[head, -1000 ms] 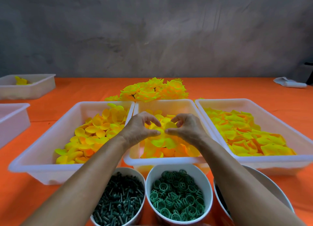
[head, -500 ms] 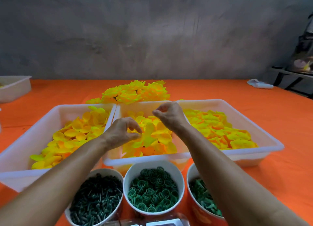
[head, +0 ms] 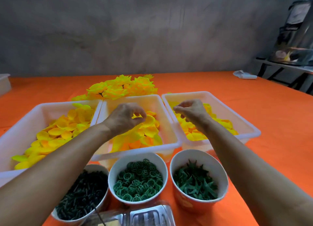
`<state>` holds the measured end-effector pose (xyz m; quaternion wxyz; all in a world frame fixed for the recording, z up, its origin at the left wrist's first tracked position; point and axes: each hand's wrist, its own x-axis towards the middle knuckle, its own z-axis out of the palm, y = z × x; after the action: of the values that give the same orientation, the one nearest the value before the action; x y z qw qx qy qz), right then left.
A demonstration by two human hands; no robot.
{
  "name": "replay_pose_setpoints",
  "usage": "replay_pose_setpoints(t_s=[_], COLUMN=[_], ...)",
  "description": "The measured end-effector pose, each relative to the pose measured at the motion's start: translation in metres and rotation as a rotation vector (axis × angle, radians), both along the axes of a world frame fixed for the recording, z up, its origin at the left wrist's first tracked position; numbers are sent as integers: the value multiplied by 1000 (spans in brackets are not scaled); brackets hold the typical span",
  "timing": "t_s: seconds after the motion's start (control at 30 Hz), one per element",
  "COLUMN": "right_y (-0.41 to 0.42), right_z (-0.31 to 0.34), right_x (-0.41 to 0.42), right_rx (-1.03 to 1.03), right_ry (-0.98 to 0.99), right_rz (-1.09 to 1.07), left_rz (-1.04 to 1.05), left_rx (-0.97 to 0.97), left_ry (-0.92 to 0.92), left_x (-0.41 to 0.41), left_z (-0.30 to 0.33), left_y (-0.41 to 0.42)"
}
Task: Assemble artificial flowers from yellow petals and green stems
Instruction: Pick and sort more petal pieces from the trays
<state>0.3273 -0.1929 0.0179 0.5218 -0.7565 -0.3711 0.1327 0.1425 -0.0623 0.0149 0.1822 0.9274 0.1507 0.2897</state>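
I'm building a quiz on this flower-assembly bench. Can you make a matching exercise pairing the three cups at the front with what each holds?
Column one:
1. left cup
2. middle cup
3. right cup

Column two:
A. green rings
B. green star-shaped leaf pieces
C. dark stem pins

Pairs: 1-C, 2-A, 3-B

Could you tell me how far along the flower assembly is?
Done: a pile of finished yellow flowers lies behind the trays. In hand: the left hand pinches a petal over the middle tray; the right hand hovers over the right tray, its grip unclear. Left: all trays and the cups remain well stocked.
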Motion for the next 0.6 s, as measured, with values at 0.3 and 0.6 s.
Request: replay_pose_setpoints(t_s=[0.3, 0.6], right_y=[-29, -19], right_z=[-20, -27], right_x=[46, 52], right_rx=[-129, -519], right_ry=[-132, -489], right_rz=[-140, -164], left_rz=[-80, -123], left_rx=[-99, 1], left_ry=[-77, -47], left_x=[51, 85], left_z=[-11, -16], left_y=[-30, -38])
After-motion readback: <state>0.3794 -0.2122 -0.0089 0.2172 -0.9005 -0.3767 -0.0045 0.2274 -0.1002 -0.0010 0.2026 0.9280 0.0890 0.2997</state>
